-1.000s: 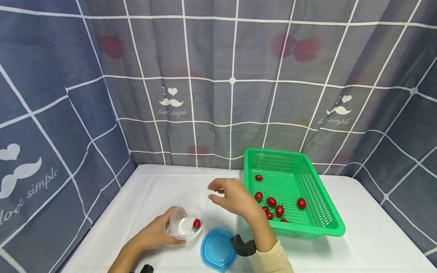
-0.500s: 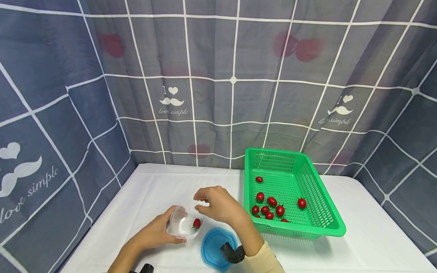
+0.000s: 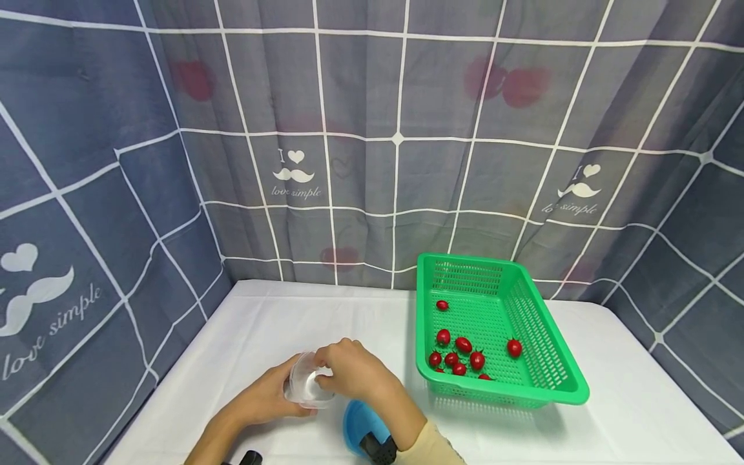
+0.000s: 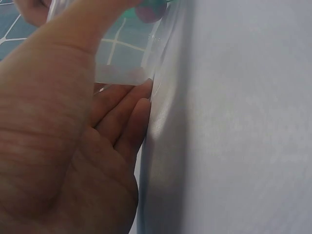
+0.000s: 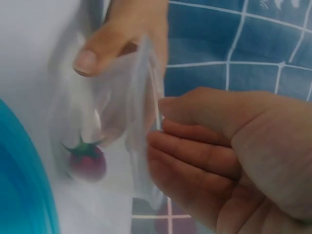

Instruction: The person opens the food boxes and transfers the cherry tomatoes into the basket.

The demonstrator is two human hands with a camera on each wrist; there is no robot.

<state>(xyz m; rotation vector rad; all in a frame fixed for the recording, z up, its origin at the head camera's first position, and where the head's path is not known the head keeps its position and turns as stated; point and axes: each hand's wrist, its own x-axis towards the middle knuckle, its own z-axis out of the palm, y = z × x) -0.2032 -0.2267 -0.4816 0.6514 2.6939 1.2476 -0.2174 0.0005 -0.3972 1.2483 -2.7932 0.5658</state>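
Observation:
A clear plastic container lies tilted on the white table, its mouth turned to the right. My left hand grips it from the left, thumb and fingers round its wall. Inside, the right wrist view shows one red cherry tomato with a green calyx. My right hand is at the container's mouth, fingertips right at the rim. Its thumb and fingers are loosely bent, with nothing visible between them. In the head view this hand hides the tomato. Below my right forearm lies a blue lid, partly covered.
A green perforated basket stands on the right side of the white table. Several cherry tomatoes lie in it, mostly toward its near left corner. A grey-blue checked curtain surrounds the table at the back and sides.
My right hand has moved left and down from beside the basket to the container's mouth, now covering the tomato from the head view. The left hand and container stay in place.

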